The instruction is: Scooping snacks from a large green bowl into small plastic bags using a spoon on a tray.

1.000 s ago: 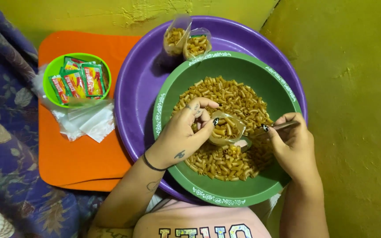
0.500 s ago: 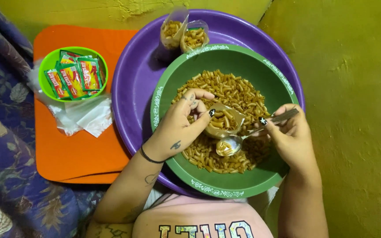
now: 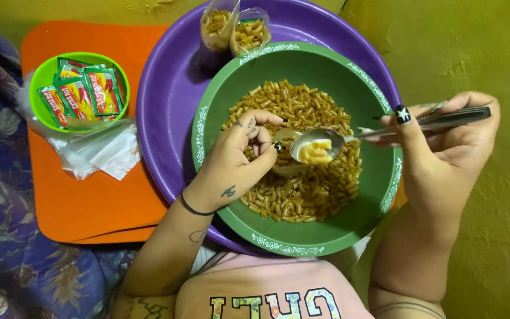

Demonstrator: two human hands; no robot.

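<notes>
A green bowl (image 3: 373, 88) full of brown macaroni (image 3: 302, 189) sits inside a wide purple basin (image 3: 166, 100). My left hand (image 3: 234, 162) holds a small clear plastic bag (image 3: 284, 169) upright over the macaroni, mostly hidden behind the spoon. My right hand (image 3: 444, 139) grips a metal spoon (image 3: 317, 145) by its handle. The spoon's bowl carries a few macaroni pieces and hovers right above the bag's mouth.
Two filled clear bags of macaroni (image 3: 234, 29) stand at the basin's far rim. A lime green bowl (image 3: 42, 77) of red and green sauce sachets and a pile of empty clear bags (image 3: 98, 150) lie on an orange mat (image 3: 90, 201). Patterned fabric is at left.
The spoon dipped into the macaroni beside the bag, then rose with a load to above the bag's mouth. My right hand lifted up and to the right. The left hand stayed on the bag.
</notes>
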